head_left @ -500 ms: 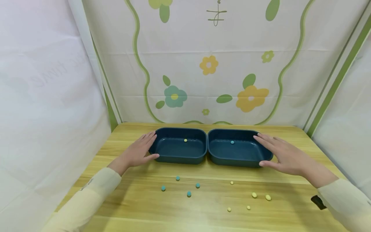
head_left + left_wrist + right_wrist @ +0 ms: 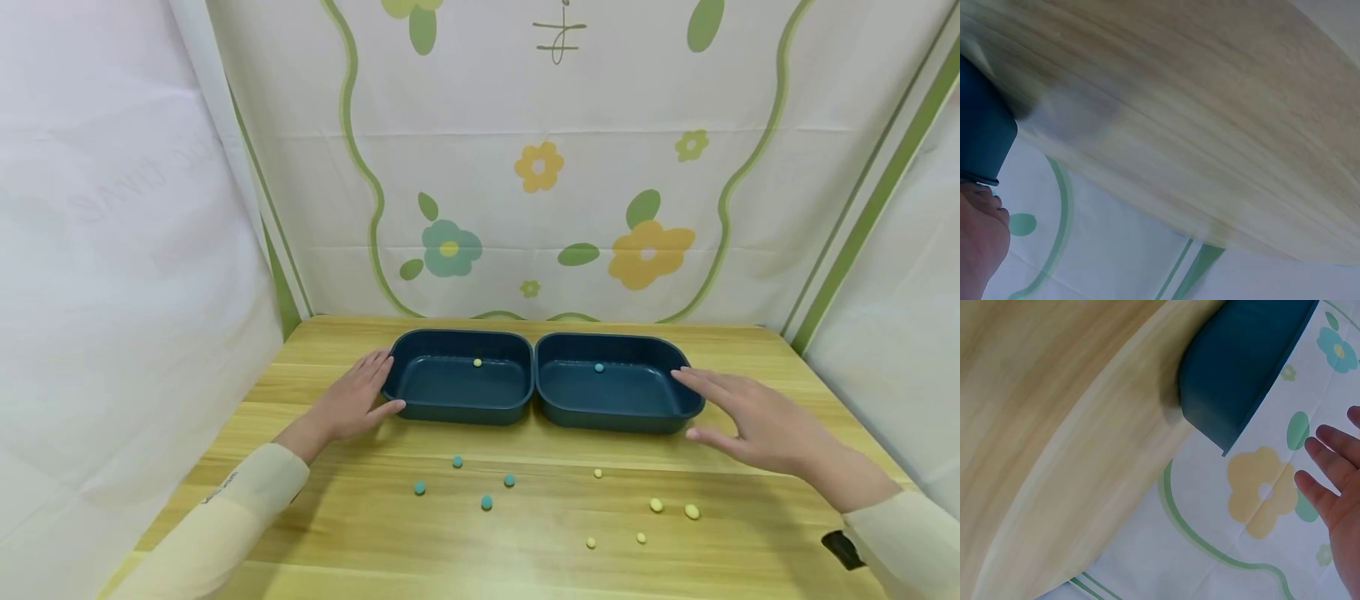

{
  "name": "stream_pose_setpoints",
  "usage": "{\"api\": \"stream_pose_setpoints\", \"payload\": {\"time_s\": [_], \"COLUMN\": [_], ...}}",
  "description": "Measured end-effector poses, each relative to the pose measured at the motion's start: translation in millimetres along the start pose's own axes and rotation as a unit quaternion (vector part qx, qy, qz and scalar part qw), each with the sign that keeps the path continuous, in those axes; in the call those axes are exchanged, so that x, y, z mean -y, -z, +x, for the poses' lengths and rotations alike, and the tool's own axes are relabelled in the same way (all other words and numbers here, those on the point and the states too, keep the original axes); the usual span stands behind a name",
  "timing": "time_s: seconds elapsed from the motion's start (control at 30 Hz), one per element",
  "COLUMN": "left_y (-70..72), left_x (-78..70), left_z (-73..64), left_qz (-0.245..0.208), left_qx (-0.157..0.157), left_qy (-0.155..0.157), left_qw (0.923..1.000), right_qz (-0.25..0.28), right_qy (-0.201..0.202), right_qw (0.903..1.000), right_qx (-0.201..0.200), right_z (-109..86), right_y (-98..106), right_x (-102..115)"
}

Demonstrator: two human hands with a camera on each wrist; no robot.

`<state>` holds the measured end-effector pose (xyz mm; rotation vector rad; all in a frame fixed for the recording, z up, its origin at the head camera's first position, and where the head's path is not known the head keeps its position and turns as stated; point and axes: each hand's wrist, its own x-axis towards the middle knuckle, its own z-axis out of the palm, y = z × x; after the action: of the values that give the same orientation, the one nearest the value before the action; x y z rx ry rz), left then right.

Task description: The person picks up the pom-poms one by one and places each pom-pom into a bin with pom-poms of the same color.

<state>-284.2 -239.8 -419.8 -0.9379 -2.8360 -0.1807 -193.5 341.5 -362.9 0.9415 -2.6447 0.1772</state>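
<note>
While the straight-fingered left hand lies at the left navy tray and the spread right hand flanks the right navy tray, light pressure should keep both aligned on the table.

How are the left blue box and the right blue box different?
The left box holds one yellow piece, while the right box holds one blue piece. Four blue pieces lie in front of the left box; five yellow pieces lie in front of the right box. The left hand is by the left box, the right hand by the right box. Both are dark blue with rounded corners.
</note>
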Motion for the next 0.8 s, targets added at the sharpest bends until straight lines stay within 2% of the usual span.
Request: {"api": "stream_pose_setpoints", "payload": {"time_s": [0.27,0.4,0.57,0.8], "left_y": [-0.2,-1.1,-2.5,-3.4], "left_x": [-0.9,-0.7,-0.7,0.1], "left_z": [-1.2,-1.0,-0.9,-0.8], "left_qz": [-0.015,-0.018,-0.02,-0.025], "left_qx": [0.001,-0.001,-0.003,-0.007], "left_qy": [0.007,0.009,0.013,0.014], "left_qw": [0.9999,0.9998,0.9997,0.9996], "right_qz": [0.002,0.022,0.062,0.121], "right_qy": [0.016,0.021,0.01,-0.025], "right_qw": [0.9983,0.9967,0.9957,0.9923], "right_qx": [-0.056,-0.075,-0.068,-0.013], "right_z": [-11.5,-18.1,-25.6,-33.2], "right_y": [-1.4,-5.8,-12.2,-24.8], "right_x": [10.1,14.9,20.3,23.1]}}
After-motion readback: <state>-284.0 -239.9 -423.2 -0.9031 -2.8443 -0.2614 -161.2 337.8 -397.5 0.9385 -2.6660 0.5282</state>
